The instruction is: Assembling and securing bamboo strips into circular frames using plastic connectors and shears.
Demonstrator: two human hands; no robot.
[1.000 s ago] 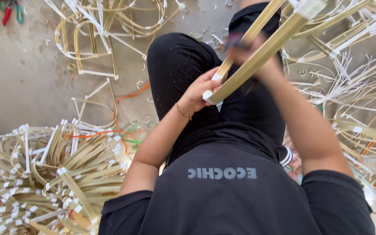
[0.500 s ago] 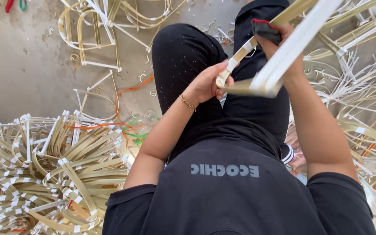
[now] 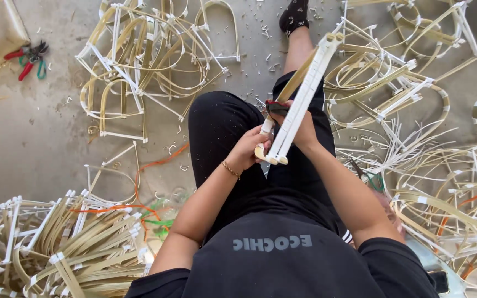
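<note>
A long bundle of bamboo strips (image 3: 305,94), bound with white tape, is held over the lap of a seated person and slants from the middle of the view up toward one o'clock. Its lower end is gripped by the left hand (image 3: 249,150), whose grip is closed around the taped end. Just to the three o'clock side of that, the right hand (image 3: 303,131) is wrapped about the same bundle a little higher, its grip also closed on the strips; a small red and black tool (image 3: 277,106) is seen at its upper edge, though how it is held cannot be told. A thin bracelet (image 3: 231,170) is worn on the left wrist.

Black trousers and a black shirt are worn, and one leg is stretched toward twelve o'clock, ending in a dark shoe (image 3: 294,15). A concrete floor (image 3: 40,132) scattered with small white clippings lies beneath. At eleven o'clock a heap of curved, taped bamboo frames (image 3: 139,60) is spread out, and more frames (image 3: 415,83) fill the side from one to four o'clock. At eight o'clock a stack of flat strips (image 3: 56,248) with white ends is piled. Red-handled cutters (image 3: 27,58) lie at ten o'clock, well apart from both hands.
</note>
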